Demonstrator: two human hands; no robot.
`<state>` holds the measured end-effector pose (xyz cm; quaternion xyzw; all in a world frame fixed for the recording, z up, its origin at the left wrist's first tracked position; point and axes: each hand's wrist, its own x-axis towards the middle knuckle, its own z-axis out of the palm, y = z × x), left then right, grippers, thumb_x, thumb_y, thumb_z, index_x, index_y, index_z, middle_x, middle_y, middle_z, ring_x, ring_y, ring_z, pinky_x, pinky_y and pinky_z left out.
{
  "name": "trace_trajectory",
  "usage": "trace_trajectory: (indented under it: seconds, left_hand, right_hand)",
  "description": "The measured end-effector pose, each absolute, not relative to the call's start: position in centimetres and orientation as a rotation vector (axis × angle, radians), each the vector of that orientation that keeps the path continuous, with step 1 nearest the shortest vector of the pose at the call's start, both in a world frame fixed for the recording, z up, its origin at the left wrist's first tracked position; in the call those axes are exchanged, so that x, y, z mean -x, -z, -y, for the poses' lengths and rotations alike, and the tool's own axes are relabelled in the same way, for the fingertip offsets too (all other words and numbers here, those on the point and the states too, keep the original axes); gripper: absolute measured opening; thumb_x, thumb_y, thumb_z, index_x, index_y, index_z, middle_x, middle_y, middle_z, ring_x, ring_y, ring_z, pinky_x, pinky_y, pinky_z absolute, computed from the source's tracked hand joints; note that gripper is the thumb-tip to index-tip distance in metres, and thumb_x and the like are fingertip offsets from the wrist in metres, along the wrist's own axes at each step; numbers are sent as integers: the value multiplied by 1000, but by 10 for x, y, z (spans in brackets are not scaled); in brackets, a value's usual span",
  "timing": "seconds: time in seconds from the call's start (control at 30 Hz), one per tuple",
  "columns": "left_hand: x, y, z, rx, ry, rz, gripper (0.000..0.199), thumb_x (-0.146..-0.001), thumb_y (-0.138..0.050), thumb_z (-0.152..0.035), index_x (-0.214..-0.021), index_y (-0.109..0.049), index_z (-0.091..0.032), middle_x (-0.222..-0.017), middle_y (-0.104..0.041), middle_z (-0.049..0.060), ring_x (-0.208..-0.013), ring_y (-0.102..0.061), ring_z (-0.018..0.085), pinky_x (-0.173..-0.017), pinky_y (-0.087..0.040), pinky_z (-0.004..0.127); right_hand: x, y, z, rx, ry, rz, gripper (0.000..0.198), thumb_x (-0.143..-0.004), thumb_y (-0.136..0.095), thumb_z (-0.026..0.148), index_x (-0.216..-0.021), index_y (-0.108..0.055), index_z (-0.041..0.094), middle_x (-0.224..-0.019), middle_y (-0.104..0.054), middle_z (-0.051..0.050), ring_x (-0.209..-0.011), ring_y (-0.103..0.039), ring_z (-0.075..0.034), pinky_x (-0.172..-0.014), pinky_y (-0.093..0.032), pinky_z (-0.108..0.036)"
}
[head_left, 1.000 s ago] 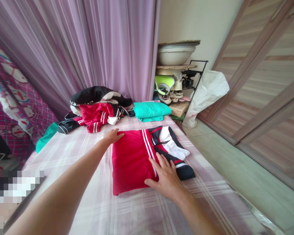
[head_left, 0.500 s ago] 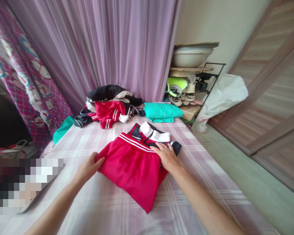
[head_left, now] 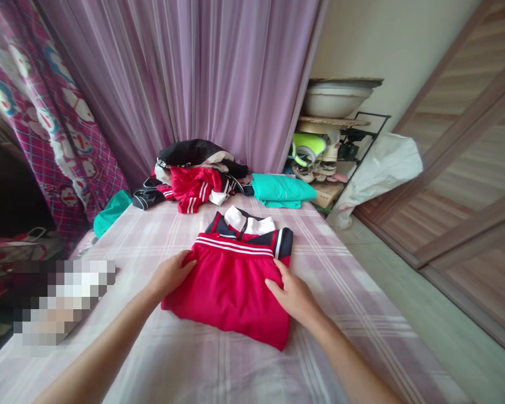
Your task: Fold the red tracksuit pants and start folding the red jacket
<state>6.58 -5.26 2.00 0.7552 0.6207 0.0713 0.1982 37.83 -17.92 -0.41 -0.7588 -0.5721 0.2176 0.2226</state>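
Head view, and we're right over the bed, its checked sheet (head_left: pixel 340 336) spread out under the action! Centre stage is the red garment (head_left: pixel 231 303), lying folded on that sheet, its white-striped band (head_left: pixel 235 247) running across the far end. Just beyond it sit a navy section (head_left: pixel 283 242) and a white collar (head_left: pixel 260 225); whether it's all one piece, I can't tell.

Now the hands, well apart from each other, one per side! The left hand (head_left: pixel 171 275) is on the left edge, up near the band. Over on the right, the right hand (head_left: pixel 298 297) meets the opposite edge, thumb on top of the red cloth, forefinger reaching toward the band. Are they pinching the fabric? Can't call it: the other fingers are hidden.

Farther up the sheet there's a heap of clothes, a black jacket (head_left: pixel 193 152) on top and a red top (head_left: pixel 193 188) spilling out in front. Right beside it, a folded turquoise cloth (head_left: pixel 284 191)! Behind the heap hangs a purple curtain (head_left: pixel 219 73), and off to the right a white bag (head_left: pixel 387 163) leans by the wooden wardrobe (head_left: pixel 471 151).
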Motion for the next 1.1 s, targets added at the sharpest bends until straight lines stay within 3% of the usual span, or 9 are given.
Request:
trace_trajectory:
  seconds: [0.1,0.33,0.43,0.53,0.67,0.77,0.9,1.0,1.1]
  left_hand:
    - [-66,-19,64,-2188,-163,-1644,49,-87,-38,-49,-118,-65,-23,-116,-74,9,-106,-68,28,-88,-50,35]
    - [-55,-7,70,-2207,-144,-1675,58,-84,-44,-53,-128,-59,-19,-121,-71,12,-109,-67,30,-93,-51,38]
    - [-45,-10,73,-2269,-362,-1573,62,-84,-46,-56,-134,-56,-21,-129,-66,11,-112,-66,27,-96,-51,38]
    - [-26,-20,85,-2399,-380,-1255,58,-86,-48,-58,-133,-60,-25,-143,-56,10,-129,-55,27,-107,-45,38]
    - [-3,-22,101,-2522,-58,-987,62,-78,-69,-47,-137,-56,-37,-149,-52,6,-140,-43,30,-118,-30,48]
    - [4,-13,99,-2599,-3,-1015,68,-80,-65,-31,-144,-47,-39,-151,-50,5,-141,-42,28,-119,-25,52]
    - [-3,-9,88,-2568,-61,-1065,56,-81,-56,-24,-135,-57,-34,-141,-60,5,-134,-51,25,-118,-28,49]
    - [-10,-28,89,-2402,-188,-1121,37,-82,-54,-33,-115,-69,-28,-119,-72,6,-113,-65,23,-109,-41,39]
    - [-12,-59,102,-2161,-321,-1300,33,-70,-66,-48,-91,-74,-24,-90,-76,3,-88,-69,23,-86,-53,32]
  right_hand:
    - [-375,11,204,2015,-555,1649,68,-89,-51,34,-154,-33,26,-106,-75,-7,-87,-72,-23,-76,-53,-32]
    - [-383,26,222,2115,-428,1822,56,-93,-49,40,-148,-45,30,-103,-76,-6,-86,-72,-23,-74,-54,-33]
    - [-390,14,225,1971,-268,1892,49,-94,-49,40,-140,-55,28,-115,-72,-8,-97,-70,-22,-82,-56,-34]
    - [-396,-3,237,1734,-254,2067,44,-91,-55,43,-130,-64,26,-132,-63,-10,-120,-60,-24,-102,-49,-39]
    - [-387,-7,258,1615,-564,2403,77,-75,-73,49,-145,-51,26,-154,-44,-11,-143,-36,-31,-117,-32,-50]
    - [-377,4,261,1682,-561,2432,85,-74,-70,32,-152,-39,19,-158,-36,-13,-148,-27,-30,-120,-26,-51]
    - [-379,10,244,1653,-521,2326,70,-70,-52,8,-140,-54,15,-146,-53,-13,-139,-43,-24,-119,-30,-45]
    - [-392,-6,232,1612,-685,2128,55,-73,-48,11,-125,-64,17,-124,-69,-10,-117,-62,-24,-105,-46,-40]
    - [-407,-34,234,1594,-852,1902,37,-80,-49,23,-111,-70,17,-98,-76,-7,-94,-69,-24,-87,-54,-36]
